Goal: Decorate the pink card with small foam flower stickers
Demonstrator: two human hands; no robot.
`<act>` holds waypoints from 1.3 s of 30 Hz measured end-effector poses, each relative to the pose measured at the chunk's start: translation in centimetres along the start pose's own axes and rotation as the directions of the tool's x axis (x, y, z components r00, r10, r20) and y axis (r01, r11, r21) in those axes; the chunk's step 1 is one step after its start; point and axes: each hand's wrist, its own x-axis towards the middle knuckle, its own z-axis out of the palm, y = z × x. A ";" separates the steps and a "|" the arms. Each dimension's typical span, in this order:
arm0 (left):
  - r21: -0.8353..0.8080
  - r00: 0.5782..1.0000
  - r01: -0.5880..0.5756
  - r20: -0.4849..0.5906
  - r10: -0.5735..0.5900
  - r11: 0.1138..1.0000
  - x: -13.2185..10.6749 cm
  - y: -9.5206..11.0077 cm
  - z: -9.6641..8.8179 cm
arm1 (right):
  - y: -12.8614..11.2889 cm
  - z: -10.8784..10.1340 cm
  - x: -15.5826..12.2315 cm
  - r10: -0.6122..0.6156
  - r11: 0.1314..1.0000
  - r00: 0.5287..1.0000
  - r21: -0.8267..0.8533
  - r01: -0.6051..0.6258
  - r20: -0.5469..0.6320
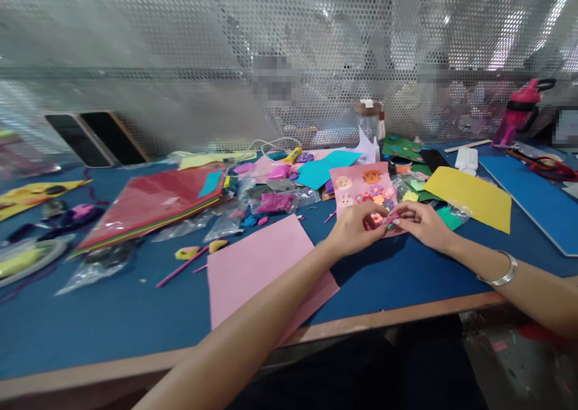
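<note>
Above the lower part of a pink sheet (357, 179), my left hand (356, 226) and my right hand (422, 222) meet at the fingertips. Both are closed in a pinch on a small pink piece (392, 217), whose exact kind is too small to make out. The sheet carries animal faces, among them an orange cat face (372, 177), and a cluster of colourful flower shapes (377, 196). My fingers hide part of its lower edge. Nearer to me, a larger plain pink sheet (257, 265) lies partly beneath my left forearm.
Left stands a stack of coloured sheets (153, 199); right, a yellow sheet (472, 198) and a blue board (537, 199). Plastic bags of pink material (276, 203) litter the middle. Behind are a jar (369, 121), a pink bottle (519, 115), two phones (112, 138) and a perforated metal screen (180, 43).
</note>
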 end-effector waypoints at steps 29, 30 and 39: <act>0.073 0.986 -0.094 -0.135 0.103 0.993 0.2 0.1 -0.7 | 0.1 0.0 0.4 0.096 0.987 0.989 0.135 -0.081 -0.109; 0.070 0.985 -0.083 -0.148 0.093 0.994 0.2 0.1 -0.8 | 0.1 -0.1 0.4 0.108 0.982 0.987 0.167 -0.088 -0.118; -0.056 0.993 -0.049 -0.108 0.043 0.997 -0.3 0.4 -0.1 | 0.6 -0.4 0.4 0.012 1.000 0.985 -0.007 -0.014 -0.175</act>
